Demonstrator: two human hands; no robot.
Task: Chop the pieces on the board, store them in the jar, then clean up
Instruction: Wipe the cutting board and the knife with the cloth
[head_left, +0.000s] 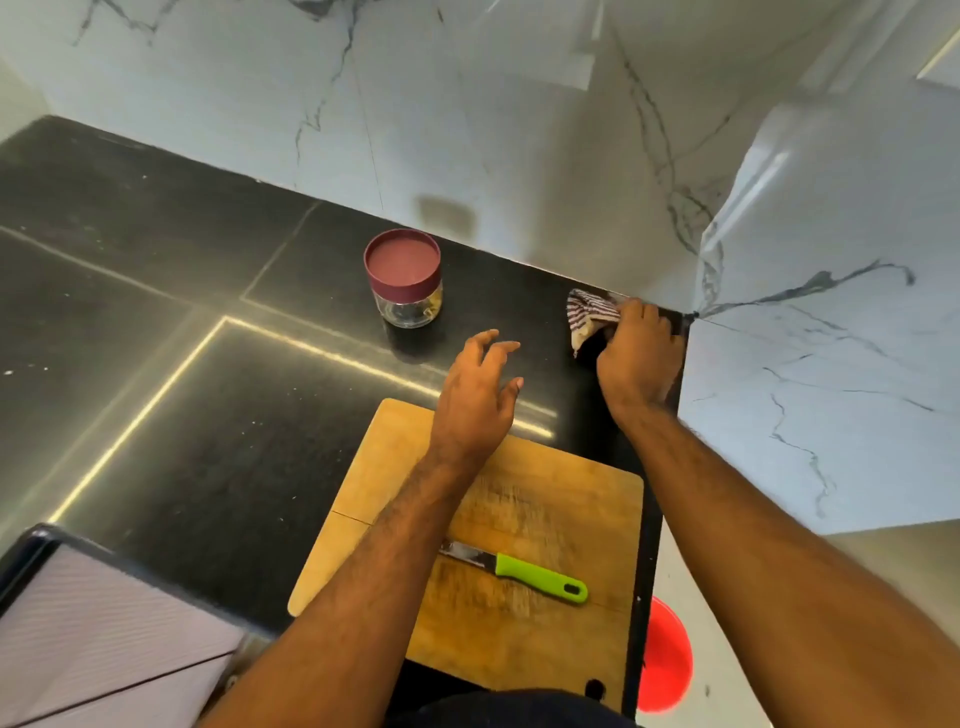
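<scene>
Board (545, 519), wooden, flat on the black counter (156, 338) just before me: stiff and fairly heavy by my guess, best lifted by its long edges; scored, no pieces left on it. Jar (405, 280), clear glass, maroon lid on, well beyond the board: hard, breakable, likely slick; I would take it round the lid. Cloth (592, 314), striped, soft, bunched at the far counter corner, gripped by my right hand (636, 358). Knife (519, 569), green handle, lying on the board; take by the handle only. My left hand (478, 395) hovers, fingers spread, holding nothing.

Home kitchen: black stone counter (156, 322), marble-look wall tiles (467, 104), wooden chopping board (545, 493), knife (519, 569).
</scene>
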